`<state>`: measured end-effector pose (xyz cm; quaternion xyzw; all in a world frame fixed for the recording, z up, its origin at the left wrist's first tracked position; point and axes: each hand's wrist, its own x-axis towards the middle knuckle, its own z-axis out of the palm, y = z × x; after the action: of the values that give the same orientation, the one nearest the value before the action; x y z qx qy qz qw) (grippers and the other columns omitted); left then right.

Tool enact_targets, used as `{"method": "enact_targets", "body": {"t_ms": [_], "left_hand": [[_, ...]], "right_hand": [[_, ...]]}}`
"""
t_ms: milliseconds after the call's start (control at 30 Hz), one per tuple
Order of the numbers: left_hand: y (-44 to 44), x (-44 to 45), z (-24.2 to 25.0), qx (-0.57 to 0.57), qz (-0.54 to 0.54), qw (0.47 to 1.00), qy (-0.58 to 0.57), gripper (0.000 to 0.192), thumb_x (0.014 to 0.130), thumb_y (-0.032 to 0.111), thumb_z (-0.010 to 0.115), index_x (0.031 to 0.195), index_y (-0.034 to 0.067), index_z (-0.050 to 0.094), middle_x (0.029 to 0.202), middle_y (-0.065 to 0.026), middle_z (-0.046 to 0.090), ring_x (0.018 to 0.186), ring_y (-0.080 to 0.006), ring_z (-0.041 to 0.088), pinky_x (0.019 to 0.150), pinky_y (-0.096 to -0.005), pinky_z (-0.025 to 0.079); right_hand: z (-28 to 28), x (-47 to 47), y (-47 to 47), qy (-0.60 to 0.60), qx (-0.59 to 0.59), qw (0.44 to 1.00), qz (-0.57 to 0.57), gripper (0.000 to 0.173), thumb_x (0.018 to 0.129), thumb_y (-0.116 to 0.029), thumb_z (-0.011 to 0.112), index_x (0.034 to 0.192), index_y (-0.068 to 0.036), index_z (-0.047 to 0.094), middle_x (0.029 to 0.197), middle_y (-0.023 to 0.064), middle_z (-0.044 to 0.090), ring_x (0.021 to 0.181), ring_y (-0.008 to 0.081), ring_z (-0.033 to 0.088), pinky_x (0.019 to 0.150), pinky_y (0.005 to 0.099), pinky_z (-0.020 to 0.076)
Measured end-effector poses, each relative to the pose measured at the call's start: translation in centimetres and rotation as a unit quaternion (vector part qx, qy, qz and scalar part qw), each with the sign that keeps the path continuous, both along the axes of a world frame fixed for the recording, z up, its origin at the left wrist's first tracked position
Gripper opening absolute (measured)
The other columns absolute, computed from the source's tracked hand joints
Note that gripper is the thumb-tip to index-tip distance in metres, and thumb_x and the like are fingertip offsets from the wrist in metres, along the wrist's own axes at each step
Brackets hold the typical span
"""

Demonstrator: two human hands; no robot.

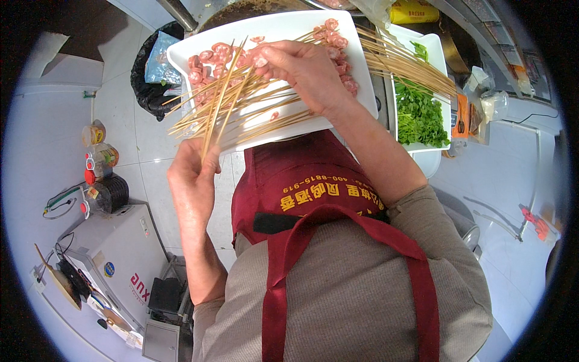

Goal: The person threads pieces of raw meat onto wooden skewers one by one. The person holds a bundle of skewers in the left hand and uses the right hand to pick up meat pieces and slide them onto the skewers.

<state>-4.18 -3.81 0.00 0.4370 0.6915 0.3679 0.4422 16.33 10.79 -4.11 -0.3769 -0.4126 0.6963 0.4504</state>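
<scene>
My left hand [192, 174] pinches the lower ends of a few thin bamboo skewers [225, 95] at the tray's near left corner. Between the fingertips of my right hand [307, 68] is a pale pink sausage slice [260, 61], close to the upper part of the held skewers. Whether a skewer pierces it is hidden by the fingers. Both hands work over a white tray [271, 25]. Loose sausage slices [196, 68] lie at its left. Sausage pieces [337, 41] sit clustered at the ends of skewers on the right. More bare skewers [267, 131] cross the tray's near side.
To the right, a second white tray [445, 68] holds chopped leafy greens [420, 120], with a bundle of skewers [407, 56] lying across it. A bin lined with black plastic [138, 86] stands at the left. A white chest freezer [117, 253] and several plastic bottles [102, 156] are farther left.
</scene>
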Motion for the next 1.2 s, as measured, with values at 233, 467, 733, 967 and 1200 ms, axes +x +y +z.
{"method": "enact_targets", "body": {"t_ms": [233, 467, 733, 967, 1200], "left_hand": [[0.4, -0.3, -0.5, -0.010, -0.010, 1.000, -0.017, 0.008, 0.095, 0.004, 0.064, 0.098, -0.002, 0.060, 0.074, 0.0002, 0.056, 0.066, -0.0068, 0.050, 0.060, -0.0222, 0.042], [0.9, -0.7, -0.8, -0.005, -0.026, 0.999, -0.046, 0.007, 0.096, 0.004, 0.063, 0.098, -0.001, 0.059, 0.074, 0.0008, 0.056, 0.065, -0.0063, 0.049, 0.058, -0.0217, 0.040], [1.8, -0.6, -0.6, -0.052, -0.024, 0.997, -0.056, 0.009, 0.096, 0.009, 0.063, 0.099, 0.001, 0.060, 0.069, 0.0035, 0.054, 0.058, -0.0033, 0.043, 0.051, -0.0202, 0.032], [2.8, -0.3, -0.9, -0.040, -0.036, 0.997, -0.064, 0.012, 0.098, 0.012, 0.060, 0.102, 0.000, 0.061, 0.072, -0.0005, 0.061, 0.058, -0.0038, 0.049, 0.050, -0.0210, 0.038], [3.1, -2.5, -2.1, -0.002, -0.005, 0.999, 0.044, 0.018, 0.104, 0.020, 0.054, 0.104, 0.003, 0.059, 0.080, -0.0039, 0.067, 0.062, -0.0118, 0.065, 0.055, -0.0244, 0.052]], "right_hand": [[-0.3, 0.2, 0.1, 0.063, -0.055, 0.996, 0.023, 0.025, 0.095, -0.014, 0.066, 0.108, 0.007, 0.069, 0.094, 0.0112, 0.071, 0.082, 0.0146, 0.068, 0.073, 0.0252, 0.0551], [0.0, 0.1, 0.4, 0.059, -0.060, 0.994, 0.071, 0.028, 0.095, -0.017, 0.067, 0.110, 0.008, 0.068, 0.092, 0.0098, 0.071, 0.080, 0.0130, 0.066, 0.073, 0.0246, 0.0536], [0.2, -0.4, 0.3, 0.041, -0.071, 0.995, 0.065, 0.030, 0.096, -0.017, 0.065, 0.111, 0.009, 0.067, 0.093, 0.0092, 0.071, 0.079, 0.0126, 0.066, 0.074, 0.0242, 0.0538], [0.2, 1.9, 0.2, -0.007, -0.072, 0.997, 0.031, 0.025, 0.095, -0.016, 0.065, 0.108, 0.004, 0.069, 0.096, 0.0073, 0.070, 0.081, 0.0113, 0.064, 0.076, 0.0234, 0.0535], [-0.2, 11.3, 1.0, -0.104, -0.071, 0.987, -0.097, 0.024, 0.099, -0.015, 0.059, 0.114, 0.002, 0.065, 0.100, 0.0067, 0.069, 0.085, 0.0114, 0.063, 0.075, 0.0241, 0.0521]]}}
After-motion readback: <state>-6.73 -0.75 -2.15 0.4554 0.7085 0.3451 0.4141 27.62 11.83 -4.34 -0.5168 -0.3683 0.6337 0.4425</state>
